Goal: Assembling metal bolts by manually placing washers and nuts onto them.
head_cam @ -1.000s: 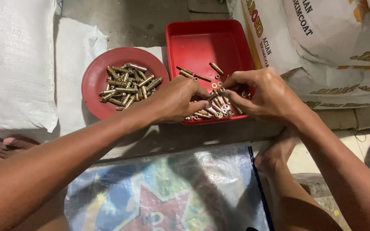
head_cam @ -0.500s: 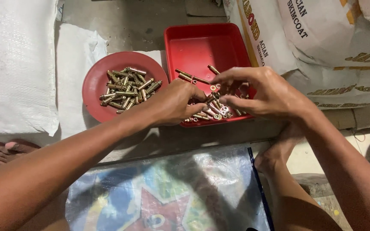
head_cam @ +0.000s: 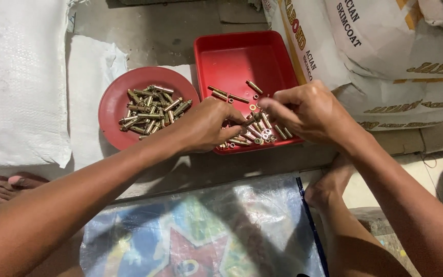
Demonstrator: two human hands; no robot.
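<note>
Small part between both hands' fingertips (head_cam: 252, 119), too tiny to identify.

Concrete floor (head_cam: 180, 31) (bare, grey) under red tray (head_cam: 232, 56), red plate (head_cam: 111, 107), sacks (head_cam: 16, 77).

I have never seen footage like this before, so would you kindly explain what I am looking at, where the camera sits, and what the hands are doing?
There is no machine here: a person works with two bare hands, and the single camera is worn on that person's head, looking down. The left hand and the right hand meet over a red rectangular tray and pinch a small brass-coloured metal piece between their fingertips. More loose metal sleeves and small rings lie in the tray's near end. Left of it stands a round red plate holding a pile of similar metal sleeves. Everything rests on a bare concrete floor. White woven sacks lie at the left, printed sacks at the right, and a colourful plastic sheet covers the person's lap.
</note>
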